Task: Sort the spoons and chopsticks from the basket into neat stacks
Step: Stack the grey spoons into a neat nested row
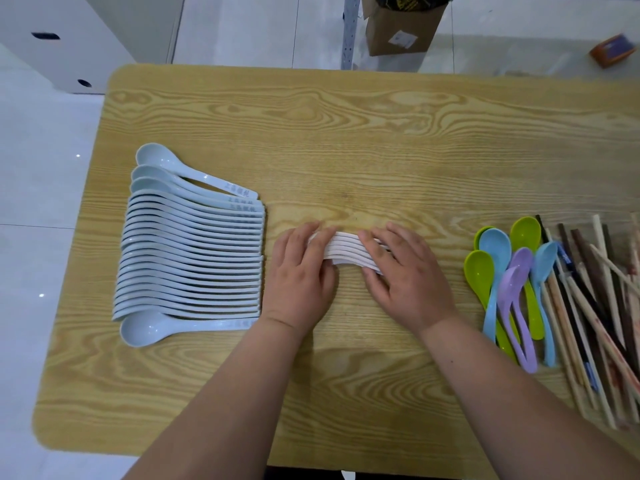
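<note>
The wooden table [381,150] bears pale-blue spoons [194,251], white spoons [346,249], coloured spoons [512,282] and chopsticks [588,306].

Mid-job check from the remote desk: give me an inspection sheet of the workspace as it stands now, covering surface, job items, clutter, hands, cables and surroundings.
Surface: wooden table, light grain top, rounded corners.
Job's things: pale blue spoons nested in a long row at the left; white spoons in a small stack at the centre; coloured spoons lying loose at the right; chopsticks in an untidy pile at the far right. No basket in view.
Clutter: nothing seen.
Grippers: left hand and right hand each grip one end of the white spoons.
Cables: nothing seen.
Surroundings: cardboard box and orange object on the floor beyond the table; white cabinet at the upper left.
</note>
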Action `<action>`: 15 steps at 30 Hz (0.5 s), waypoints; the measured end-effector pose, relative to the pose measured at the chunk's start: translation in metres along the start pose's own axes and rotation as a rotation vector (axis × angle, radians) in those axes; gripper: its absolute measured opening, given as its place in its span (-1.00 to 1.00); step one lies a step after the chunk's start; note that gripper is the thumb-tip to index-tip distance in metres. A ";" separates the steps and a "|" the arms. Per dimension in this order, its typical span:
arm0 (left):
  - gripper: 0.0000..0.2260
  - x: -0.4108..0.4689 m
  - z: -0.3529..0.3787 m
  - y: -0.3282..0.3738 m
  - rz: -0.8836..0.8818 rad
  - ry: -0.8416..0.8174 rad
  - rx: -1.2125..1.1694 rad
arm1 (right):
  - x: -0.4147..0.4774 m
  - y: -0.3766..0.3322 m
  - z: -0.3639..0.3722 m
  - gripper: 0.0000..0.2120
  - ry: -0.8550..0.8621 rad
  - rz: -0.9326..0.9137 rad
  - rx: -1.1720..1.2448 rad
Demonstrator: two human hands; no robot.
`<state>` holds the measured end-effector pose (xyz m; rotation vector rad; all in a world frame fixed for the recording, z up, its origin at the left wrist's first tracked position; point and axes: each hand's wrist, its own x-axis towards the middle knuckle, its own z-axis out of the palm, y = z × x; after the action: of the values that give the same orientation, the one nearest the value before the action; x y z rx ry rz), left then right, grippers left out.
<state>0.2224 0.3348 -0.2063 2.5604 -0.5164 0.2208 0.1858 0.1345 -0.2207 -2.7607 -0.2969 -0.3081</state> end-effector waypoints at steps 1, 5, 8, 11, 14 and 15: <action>-0.60 0.001 0.000 0.001 -0.016 -0.009 0.003 | 0.001 0.001 0.000 -0.53 0.002 0.001 0.002; -0.57 0.004 -0.003 0.001 -0.025 -0.038 -0.030 | 0.003 -0.001 -0.001 -0.53 0.016 0.033 0.031; -0.54 0.005 -0.004 0.002 -0.044 -0.045 -0.066 | 0.004 -0.001 -0.002 -0.54 0.024 0.051 0.032; -0.53 0.010 -0.004 0.004 -0.112 -0.033 -0.113 | 0.004 0.000 -0.002 -0.55 0.036 0.086 0.015; -0.53 0.016 -0.002 0.007 -0.134 -0.033 -0.144 | 0.005 -0.001 -0.002 -0.55 0.020 0.110 0.004; -0.52 0.017 0.000 0.007 -0.133 -0.028 -0.143 | 0.006 -0.002 -0.002 -0.54 0.017 0.128 0.012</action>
<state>0.2349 0.3241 -0.1985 2.4496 -0.3574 0.0969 0.1906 0.1365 -0.2170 -2.7480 -0.1168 -0.2956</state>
